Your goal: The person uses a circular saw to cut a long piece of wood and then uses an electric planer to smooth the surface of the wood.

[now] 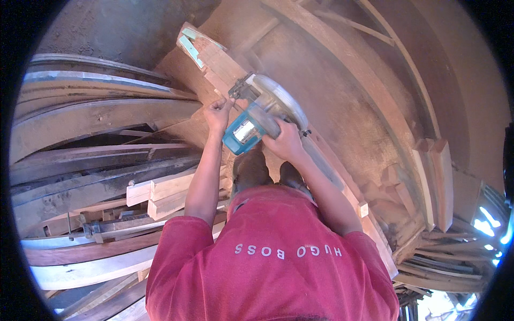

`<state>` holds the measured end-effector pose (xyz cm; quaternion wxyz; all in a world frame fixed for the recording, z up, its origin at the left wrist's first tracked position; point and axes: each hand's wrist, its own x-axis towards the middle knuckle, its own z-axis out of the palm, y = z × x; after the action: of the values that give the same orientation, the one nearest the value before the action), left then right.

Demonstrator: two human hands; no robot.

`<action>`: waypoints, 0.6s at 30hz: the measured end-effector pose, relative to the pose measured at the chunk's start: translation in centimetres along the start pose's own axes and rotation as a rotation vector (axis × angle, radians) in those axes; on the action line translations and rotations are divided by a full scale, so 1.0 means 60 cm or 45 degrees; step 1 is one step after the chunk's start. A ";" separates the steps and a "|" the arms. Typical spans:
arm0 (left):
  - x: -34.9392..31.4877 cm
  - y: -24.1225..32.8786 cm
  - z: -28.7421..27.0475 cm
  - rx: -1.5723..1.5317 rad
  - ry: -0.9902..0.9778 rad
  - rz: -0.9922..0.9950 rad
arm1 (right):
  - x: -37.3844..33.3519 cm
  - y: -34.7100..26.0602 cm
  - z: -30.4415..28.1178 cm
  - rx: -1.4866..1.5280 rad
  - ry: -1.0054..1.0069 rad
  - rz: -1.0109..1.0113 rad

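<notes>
A teal circular saw [242, 130] with a dusty grey blade guard sits on a long wooden board [224, 65] that runs from upper left to lower right. My right hand [285, 140] is wrapped round the saw's rear handle. Beside the front of the saw, my left hand [217, 113] is closed, thumb and fingers pinched together near the saw's base and the board's edge. Whatever lies between those fingers is too small to make out. The board's far end carries pale green patches and a V-shaped notch. The guard hides the blade.
Curved timbers [96, 120] are stacked along the left, with pale wooden blocks [171, 193] and a metal clamp [93, 231] near them. Large curved wooden pieces [369, 88] stand on the right. Sawdust covers the floor, and dust hazes the air beyond the saw.
</notes>
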<state>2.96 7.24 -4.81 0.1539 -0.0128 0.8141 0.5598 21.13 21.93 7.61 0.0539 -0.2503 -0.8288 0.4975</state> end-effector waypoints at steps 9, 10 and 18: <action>0.150 0.003 -0.057 0.102 0.027 -0.007 | 0.127 -0.064 0.060 0.066 -0.041 -0.007; 0.164 0.005 -0.063 0.104 0.028 -0.010 | 0.139 -0.069 0.067 0.068 -0.045 -0.005; 0.282 0.032 -0.108 0.059 -0.052 -0.084 | 0.239 -0.112 0.123 -0.096 0.047 -0.095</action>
<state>-15.05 4.56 -5.45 0.1891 -0.0248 0.8227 0.5356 3.72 20.21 7.37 0.0782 -0.2302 -0.8546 0.4588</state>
